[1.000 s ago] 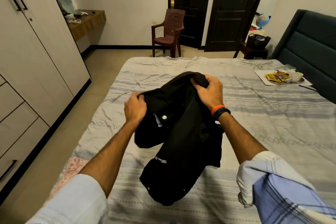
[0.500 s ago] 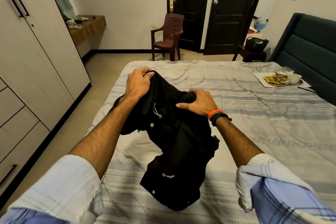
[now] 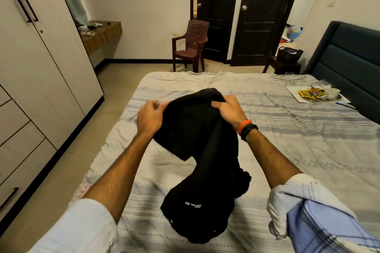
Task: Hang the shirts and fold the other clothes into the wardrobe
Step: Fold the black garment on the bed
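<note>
**Black garment in hand, wardrobe not yet opened**

The wardrobe [image 3: 41,63] stands to the left of the bed [image 3: 287,150], its doors and drawers closed, so nothing appears to have gone into it at this moment; whether clothes already hang inside cannot be told. The bed carries the work. Above the middle of it, a black garment [image 3: 201,150] is held up by its top edge, and its lower part hangs down to rest bunched on the sheet at the near edge of the bed. It shows a small white label and a few snaps or buttons, but whether it is a shirt to hang or a piece to fold is not clear.

A thin wire hanger [image 3: 292,80] lies on the far right part of the bed, well apart from the garment and untouched.

The right hand [image 3: 230,111] is clamped on the garment's upper fold, fingers curled round the cloth. The left hand [image 3: 150,117], blurred, pinches the opposite upper edge.

Judged from this, the garment is only being sorted out; hanging or folding, and storing, remain.
</note>
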`<state>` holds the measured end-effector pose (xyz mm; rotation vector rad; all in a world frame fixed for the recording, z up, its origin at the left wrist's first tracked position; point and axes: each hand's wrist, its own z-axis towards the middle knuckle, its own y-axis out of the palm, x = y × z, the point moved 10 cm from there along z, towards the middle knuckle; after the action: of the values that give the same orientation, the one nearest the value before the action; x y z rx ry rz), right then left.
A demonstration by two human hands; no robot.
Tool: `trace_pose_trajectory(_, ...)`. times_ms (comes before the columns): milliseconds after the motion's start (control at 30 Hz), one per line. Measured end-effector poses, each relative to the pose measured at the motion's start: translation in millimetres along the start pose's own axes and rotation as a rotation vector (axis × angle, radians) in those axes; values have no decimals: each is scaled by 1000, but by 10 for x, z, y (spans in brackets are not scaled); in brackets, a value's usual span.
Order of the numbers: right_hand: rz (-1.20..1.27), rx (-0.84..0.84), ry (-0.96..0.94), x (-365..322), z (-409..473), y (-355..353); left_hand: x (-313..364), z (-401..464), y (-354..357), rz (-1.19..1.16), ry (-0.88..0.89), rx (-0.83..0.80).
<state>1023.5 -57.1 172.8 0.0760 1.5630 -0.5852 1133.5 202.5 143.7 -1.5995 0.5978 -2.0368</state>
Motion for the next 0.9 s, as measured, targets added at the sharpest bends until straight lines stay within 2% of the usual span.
trace_pose_trajectory(67,197,45,62,-15,2,-76,-479,-153,29,25,-199,37)
trace_pose_trajectory(100,280,64,83,-30,-5,-102,-695,-237,140,118,-285,-44)
trace_pose_trajectory(200,466,29,125,-95,-60,-42,-1081,-630,713,287,-410,-519)
trace_pose_trajectory(267,533,-23,117,-167,-105,44,-981,-852,975,201,-370,-673)
trace_pose_trajectory(400,613,-111,81,-300,-200,178,-479,-961,1218,-63,-237,-699)
trace_pose_trajectory(500,644,-150,61,-403,-222,185,-286,-940,1300,-273,-216,-731)
trace_pose_trajectory(633,714,-145,79,-432,-215,112,-285,-786,1185,-454,-234,-539)
trace_pose_trajectory(700,718,-143,95,-414,-221,107,-239,-788,1187,-489,-304,-525)
trace_pose_trajectory(767,713,-143,121,-356,-227,121,-186,-833,1256,-559,-413,-613)
trace_pose_trajectory(833,711,-141,140,-302,-235,130,-95,-839,1268,-786,-519,-648)
trace_pose_trajectory(900,739,-159,143,-301,-243,144,13,-784,1191,-967,-581,-557)
